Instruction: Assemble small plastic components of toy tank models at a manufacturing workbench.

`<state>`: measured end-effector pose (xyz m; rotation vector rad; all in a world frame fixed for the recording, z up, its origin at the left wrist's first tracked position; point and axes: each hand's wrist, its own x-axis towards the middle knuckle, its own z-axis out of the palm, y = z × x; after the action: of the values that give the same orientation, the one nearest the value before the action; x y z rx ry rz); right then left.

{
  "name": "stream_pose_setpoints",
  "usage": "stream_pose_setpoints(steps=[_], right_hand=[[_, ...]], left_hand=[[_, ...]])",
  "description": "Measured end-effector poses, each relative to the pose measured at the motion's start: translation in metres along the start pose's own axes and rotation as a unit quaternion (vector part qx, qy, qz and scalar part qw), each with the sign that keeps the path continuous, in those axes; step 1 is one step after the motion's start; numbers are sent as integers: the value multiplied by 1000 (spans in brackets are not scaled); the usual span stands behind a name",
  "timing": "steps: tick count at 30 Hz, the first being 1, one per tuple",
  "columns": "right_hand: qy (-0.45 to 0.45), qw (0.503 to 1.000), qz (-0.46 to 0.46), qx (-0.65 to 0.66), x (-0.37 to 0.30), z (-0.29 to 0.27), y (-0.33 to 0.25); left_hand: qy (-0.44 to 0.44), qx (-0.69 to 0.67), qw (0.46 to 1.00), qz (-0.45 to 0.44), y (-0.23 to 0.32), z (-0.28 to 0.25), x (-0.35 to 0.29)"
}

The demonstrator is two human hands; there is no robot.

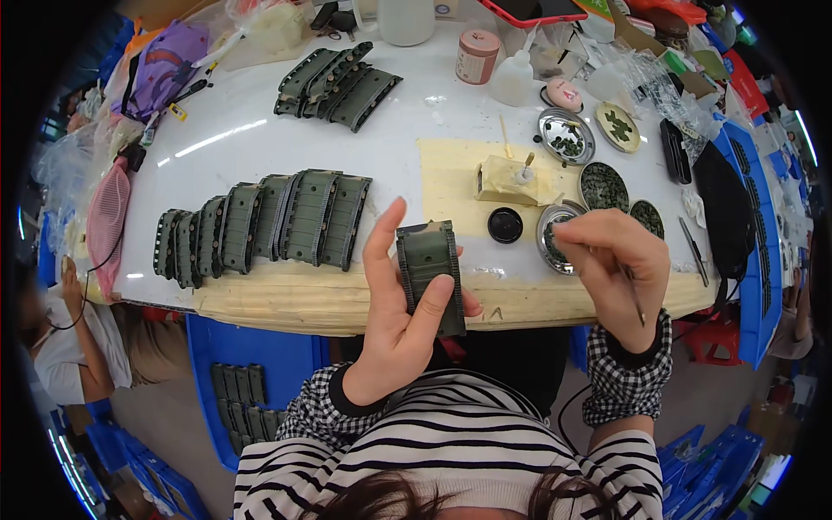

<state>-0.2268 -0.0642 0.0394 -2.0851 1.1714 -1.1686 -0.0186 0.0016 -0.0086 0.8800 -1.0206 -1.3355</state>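
Note:
My left hand [394, 321] is wrapped round a dark green plastic panel [429, 253] with ribbed side edges, held upright above the table's front edge. The thumb presses on its face. My right hand [620, 260] is closed, its fingertips pinched at a round metal dish [546, 236] of small dark green pieces. A thin metal tool [635, 299] pokes out from under that palm; its kind and any piece at the fingertips are hidden. Left of the dish is a round black lid or cap [504, 224]. Behind it stands a tape-covered block [516, 180] with a small white cup and a stick.
Similar green panels stand in a row [286, 217] at left, with a further stack [338, 82] behind. More dishes of small pieces [603, 186] lie at right, near a dark pen-like tool [693, 251]. A blue tray [204, 364] below the table holds more panels.

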Motion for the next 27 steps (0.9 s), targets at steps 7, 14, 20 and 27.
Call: stream_pose_setpoints(steps=[7, 14, 20, 27], right_hand=[[-75, 993, -10, 94, -4, 37, -23], [-58, 994, -92, 31, -8, 50, -26], [-53, 974, -209, -68, -9, 53, -20], [11, 983, -173, -55, 5, 46, -16]], left_hand=[[-52, 1, 998, -22, -8, -3, 0], [-69, 128, 988, 59, -7, -11, 4], [-52, 153, 986, 32, -7, -17, 1], [-31, 111, 992, 51, -3, -4, -4]])
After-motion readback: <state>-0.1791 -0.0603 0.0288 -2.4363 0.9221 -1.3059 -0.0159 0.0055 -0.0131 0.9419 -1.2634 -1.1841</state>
